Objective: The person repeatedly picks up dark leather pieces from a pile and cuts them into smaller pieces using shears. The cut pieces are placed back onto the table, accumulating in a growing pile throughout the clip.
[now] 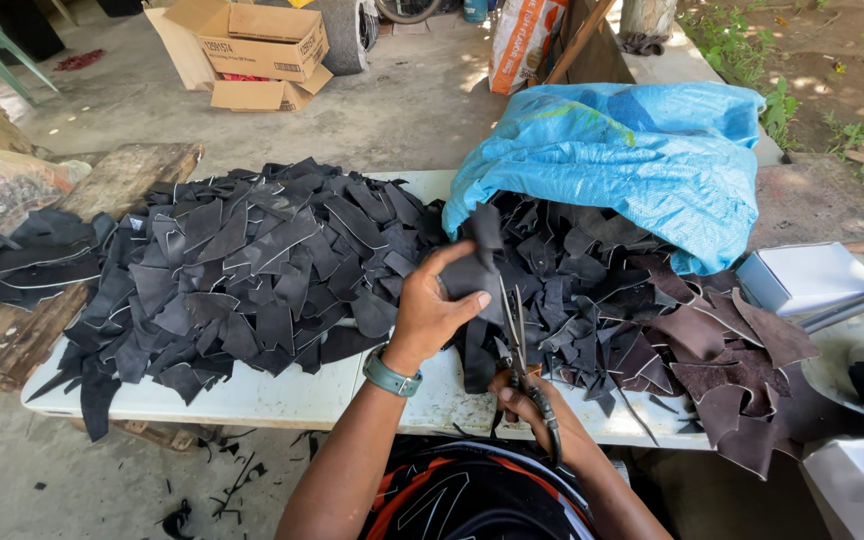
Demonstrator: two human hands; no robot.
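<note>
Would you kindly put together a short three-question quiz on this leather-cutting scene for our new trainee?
1. True or false: the right hand holds the scissors.
2. What does the left hand grip?
A. a dark leather scrap
B. a cardboard box
C. a hammer
3. Fill in: the brown and black offcuts on the right spill from a ____ woven sack.

Key
1. True; the blades point up and away from the person.
2. A, the dark leather scrap, held above the white table.
3. Blue; the blue woven sack lies open on its side.
</note>
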